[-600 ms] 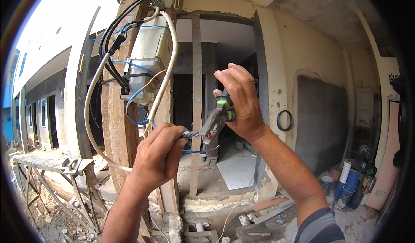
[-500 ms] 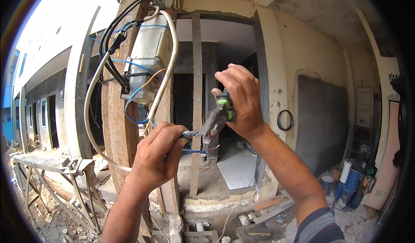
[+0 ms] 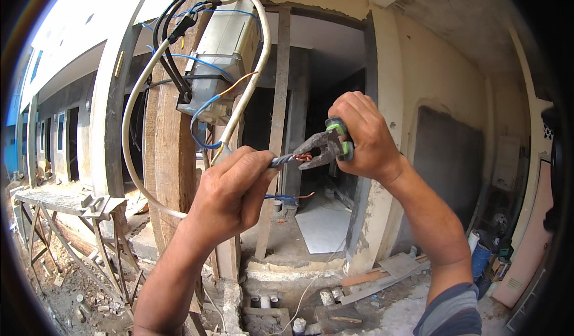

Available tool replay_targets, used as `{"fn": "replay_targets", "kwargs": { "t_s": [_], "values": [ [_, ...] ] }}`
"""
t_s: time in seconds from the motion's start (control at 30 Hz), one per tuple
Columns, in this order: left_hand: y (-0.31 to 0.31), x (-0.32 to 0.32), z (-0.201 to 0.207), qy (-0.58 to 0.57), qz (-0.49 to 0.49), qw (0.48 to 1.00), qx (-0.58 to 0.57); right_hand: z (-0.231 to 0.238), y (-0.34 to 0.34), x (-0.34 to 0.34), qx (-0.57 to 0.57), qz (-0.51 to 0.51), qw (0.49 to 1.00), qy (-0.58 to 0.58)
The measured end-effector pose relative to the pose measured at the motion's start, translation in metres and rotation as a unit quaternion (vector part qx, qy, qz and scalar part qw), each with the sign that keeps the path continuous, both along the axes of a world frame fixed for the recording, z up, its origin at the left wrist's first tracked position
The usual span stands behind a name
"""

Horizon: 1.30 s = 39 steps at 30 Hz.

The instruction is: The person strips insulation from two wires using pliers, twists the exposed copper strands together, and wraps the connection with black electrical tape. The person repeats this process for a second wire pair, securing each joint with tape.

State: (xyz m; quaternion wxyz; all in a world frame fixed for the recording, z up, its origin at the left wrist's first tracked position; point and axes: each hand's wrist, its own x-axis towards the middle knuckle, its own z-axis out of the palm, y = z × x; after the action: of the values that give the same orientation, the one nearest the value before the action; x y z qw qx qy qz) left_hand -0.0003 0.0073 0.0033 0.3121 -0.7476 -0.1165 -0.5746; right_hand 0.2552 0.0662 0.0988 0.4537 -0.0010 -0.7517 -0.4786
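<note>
My left hand (image 3: 230,191) is closed on a bundle of twisted blue-grey electrical wires (image 3: 281,160). Bare copper strands (image 3: 304,157) stick out of its end. In my right hand (image 3: 371,140) is a pair of pliers (image 3: 326,148) with black and green handles. The jaws stand parted around the copper end; whether they touch it I cannot tell. Below my hands, another blue wire (image 3: 287,199) ends in a bare copper tip. Above my left hand, a loose blue wire (image 3: 205,110) joins an orange one near a thick white cable (image 3: 261,43).
A cloudy plastic electrical box (image 3: 224,52) hangs on a wooden post (image 3: 174,138), with black cables (image 3: 160,28) beside it. An upright timber (image 3: 276,114) crosses the doorway behind my hands. A rough trestle (image 3: 66,201) stands at left; planks (image 3: 382,282) and rubble lie on the ground.
The pliers have turned and their jaws have opened, showing the copper strands. My right hand has moved right and lower, its fingers wrapped around the handles. The view has shifted slightly.
</note>
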Motion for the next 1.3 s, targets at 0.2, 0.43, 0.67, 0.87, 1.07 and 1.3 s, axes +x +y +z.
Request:
{"fn": "replay_targets", "kwargs": {
  "t_s": [0.2,0.43,0.67,0.87,1.07,1.3],
  "values": [
    [0.003,0.011,-0.002,-0.012,0.043,0.998,0.033,0.000,-0.016,0.018,-0.083,-0.071,0.994,-0.022],
    [0.014,0.015,-0.002,-0.034,0.045,0.994,0.099,-0.017,-0.028,0.024,-0.224,-0.157,0.962,-0.017],
    [0.015,0.014,-0.004,-0.064,0.051,0.991,0.104,-0.025,-0.052,0.021,-0.221,-0.176,0.959,0.017],
    [0.005,0.017,-0.009,-0.089,0.005,0.995,0.039,-0.034,-0.073,0.017,-0.142,-0.285,0.938,0.135],
    [-0.003,0.013,-0.015,-0.118,-0.040,0.992,0.027,-0.043,-0.105,0.039,-0.356,-0.256,0.878,0.193],
    [-0.027,-0.023,-0.072,-0.159,-0.030,0.987,0.008,-0.170,-0.136,0.126,-0.699,-0.164,0.608,0.340]
  ]
}}
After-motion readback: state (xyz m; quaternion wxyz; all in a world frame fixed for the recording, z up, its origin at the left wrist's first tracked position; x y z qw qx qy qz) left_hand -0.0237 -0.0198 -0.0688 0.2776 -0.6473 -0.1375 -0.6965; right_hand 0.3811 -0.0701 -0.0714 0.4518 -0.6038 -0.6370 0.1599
